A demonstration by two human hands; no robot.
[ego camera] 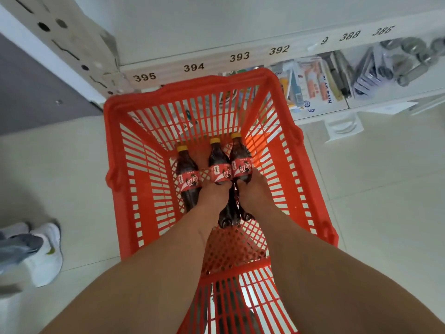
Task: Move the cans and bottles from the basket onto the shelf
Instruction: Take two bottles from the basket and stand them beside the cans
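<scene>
Hidden items: the fingers of both hands lie under or behind the bottles and cannot be seen. The near inner wall of the red basket is masked by the forearms. Below the near rim, dark shapes show through the slats but cannot be identified. Goods on the lower shelf at 1 o'clock are blurred; only packets and metal parts can be made out.

Edges and room: the basket stands on pale floor tiles, its far rim just beside the numbered shelf edge at 12 o'clock. The upper shelf surface beyond that edge is bare and white. The basket floor is open at 9 o'clock of the bottles and toward the near wall. A pair of white shoes stands on the floor at 8 o'clock, well apart from the basket.

Hands: three cola bottles with yellow caps lie at the basket's centre, caps pointing to 12 o'clock. The left hand grips the middle bottle at the label. The left bottle lies against that hand; whether it is held cannot be told. The right hand grips the right bottle at the label. Finger spread cannot be told for either hand.
</scene>
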